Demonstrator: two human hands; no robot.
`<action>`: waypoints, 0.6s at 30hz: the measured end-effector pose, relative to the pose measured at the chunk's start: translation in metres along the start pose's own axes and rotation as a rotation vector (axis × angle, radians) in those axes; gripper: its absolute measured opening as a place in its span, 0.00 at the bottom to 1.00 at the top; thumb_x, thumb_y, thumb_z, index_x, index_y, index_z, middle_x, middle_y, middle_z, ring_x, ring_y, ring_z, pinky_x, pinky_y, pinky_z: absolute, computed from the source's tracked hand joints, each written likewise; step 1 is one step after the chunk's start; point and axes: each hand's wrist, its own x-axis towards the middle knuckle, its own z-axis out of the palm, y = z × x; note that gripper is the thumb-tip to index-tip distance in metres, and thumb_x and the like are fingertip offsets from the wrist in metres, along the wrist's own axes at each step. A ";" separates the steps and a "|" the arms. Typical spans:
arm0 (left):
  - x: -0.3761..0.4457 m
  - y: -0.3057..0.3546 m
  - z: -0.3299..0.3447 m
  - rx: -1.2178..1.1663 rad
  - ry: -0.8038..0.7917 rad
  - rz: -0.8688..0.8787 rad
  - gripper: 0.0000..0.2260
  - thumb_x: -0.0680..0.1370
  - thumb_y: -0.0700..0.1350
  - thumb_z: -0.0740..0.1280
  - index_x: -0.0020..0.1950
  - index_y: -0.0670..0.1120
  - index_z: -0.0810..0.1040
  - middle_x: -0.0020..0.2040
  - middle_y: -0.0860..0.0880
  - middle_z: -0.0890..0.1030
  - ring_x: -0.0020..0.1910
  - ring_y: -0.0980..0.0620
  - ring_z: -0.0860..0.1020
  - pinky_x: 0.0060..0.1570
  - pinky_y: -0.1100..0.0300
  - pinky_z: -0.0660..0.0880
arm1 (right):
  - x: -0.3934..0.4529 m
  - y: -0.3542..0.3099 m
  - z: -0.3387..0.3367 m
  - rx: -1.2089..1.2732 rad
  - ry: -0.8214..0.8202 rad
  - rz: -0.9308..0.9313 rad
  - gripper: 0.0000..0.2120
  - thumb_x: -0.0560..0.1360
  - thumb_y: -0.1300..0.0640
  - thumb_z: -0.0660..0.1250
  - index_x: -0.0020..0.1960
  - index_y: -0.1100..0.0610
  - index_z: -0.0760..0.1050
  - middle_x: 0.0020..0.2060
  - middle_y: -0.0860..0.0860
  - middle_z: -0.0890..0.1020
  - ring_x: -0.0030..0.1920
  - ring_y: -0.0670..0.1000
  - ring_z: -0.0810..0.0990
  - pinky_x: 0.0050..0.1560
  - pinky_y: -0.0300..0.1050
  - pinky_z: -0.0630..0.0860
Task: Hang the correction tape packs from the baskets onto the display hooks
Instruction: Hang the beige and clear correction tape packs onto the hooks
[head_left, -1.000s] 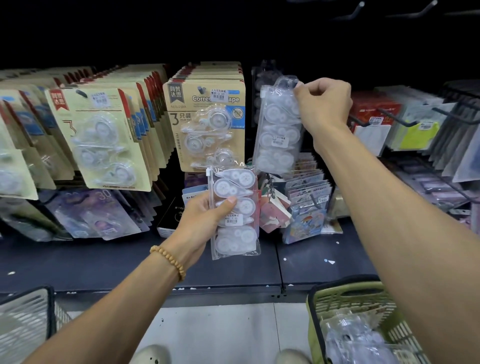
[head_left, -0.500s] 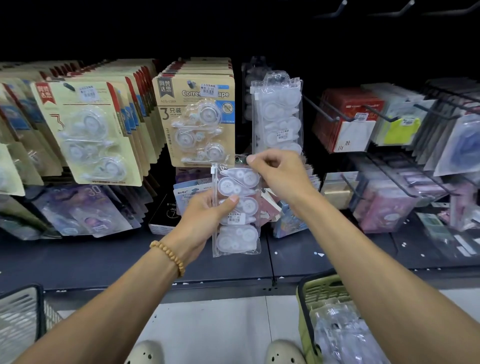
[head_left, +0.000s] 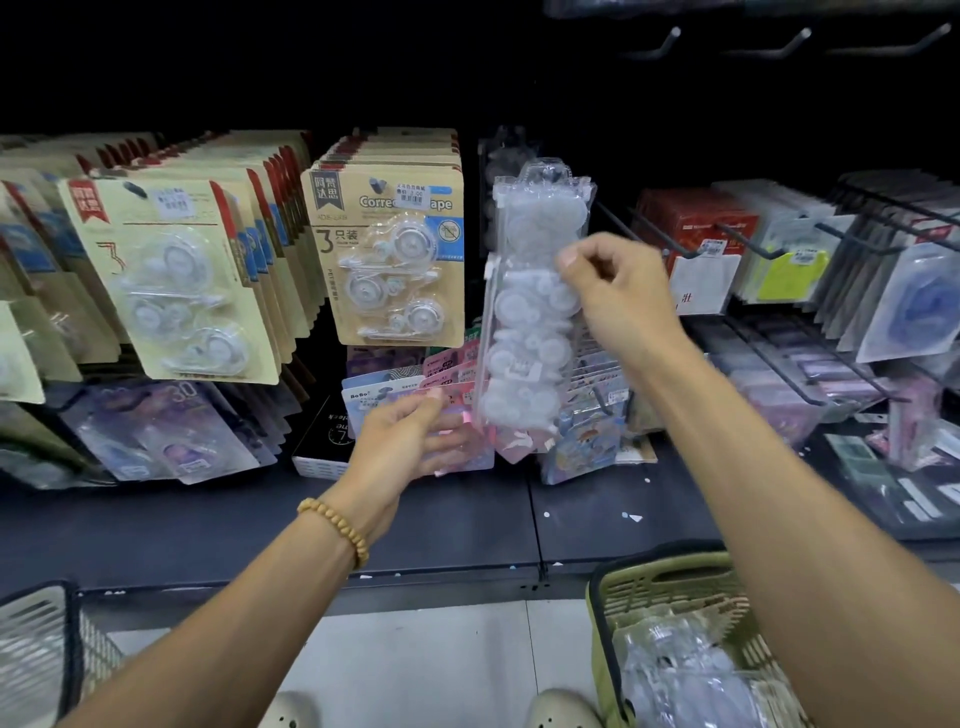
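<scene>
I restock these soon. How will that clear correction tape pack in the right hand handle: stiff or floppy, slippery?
The clear pack hangs straight from the right hand, pinched at its top, so probably fairly stiff. Its glossy plastic may be slippery. A fingertip grip suggests it is light.

This is a stationery shop aisle. Rows of beige carded blister packs of correction tape (head_left: 387, 244), each with a white price sticker (head_left: 410, 191), hang in deep stacks from black metal display hooks (head_left: 748, 244). A dark shelf (head_left: 208, 525) runs below, and an olive-green plastic shopping basket (head_left: 670, 582) of stock sits on the pale floor.
</scene>
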 end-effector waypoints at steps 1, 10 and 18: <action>0.000 -0.002 -0.003 0.018 0.014 -0.024 0.09 0.84 0.47 0.63 0.52 0.45 0.80 0.46 0.48 0.85 0.37 0.56 0.85 0.35 0.65 0.80 | 0.009 -0.006 -0.004 -0.003 0.020 -0.024 0.10 0.82 0.59 0.66 0.42 0.53 0.78 0.39 0.47 0.79 0.37 0.40 0.75 0.39 0.28 0.72; 0.000 -0.011 -0.022 0.117 0.071 -0.100 0.09 0.83 0.47 0.64 0.59 0.44 0.79 0.55 0.45 0.84 0.51 0.49 0.84 0.46 0.59 0.79 | 0.055 -0.029 -0.005 0.017 0.123 -0.081 0.14 0.79 0.61 0.68 0.35 0.53 0.77 0.38 0.52 0.79 0.37 0.40 0.76 0.40 0.24 0.71; 0.000 -0.014 -0.026 0.156 0.067 -0.125 0.06 0.83 0.47 0.64 0.54 0.46 0.79 0.55 0.45 0.83 0.52 0.48 0.84 0.48 0.58 0.79 | 0.063 -0.024 -0.010 -0.035 0.122 -0.010 0.10 0.75 0.61 0.68 0.36 0.62 0.79 0.39 0.55 0.80 0.37 0.47 0.75 0.35 0.36 0.74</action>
